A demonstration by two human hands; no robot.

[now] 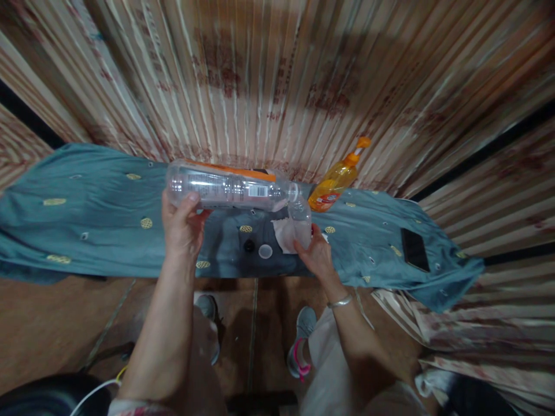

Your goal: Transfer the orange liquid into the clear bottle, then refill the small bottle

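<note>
My left hand is closed around the base end of a large clear plastic bottle with an orange-edged label. The bottle lies almost level in the air, its neck pointing right. Its mouth meets the top of a smaller clear plastic container, which my right hand grips near the bottom. Whether liquid passes between them I cannot tell. A pale piece of paper or tissue shows beside the container. On the cloth below are a small black cap and a round white cap.
An orange pump bottle of yellow liquid stands behind my right hand. A dark phone lies on the right of the green patterned cloth. Striped curtains hang just behind the cloth-covered surface.
</note>
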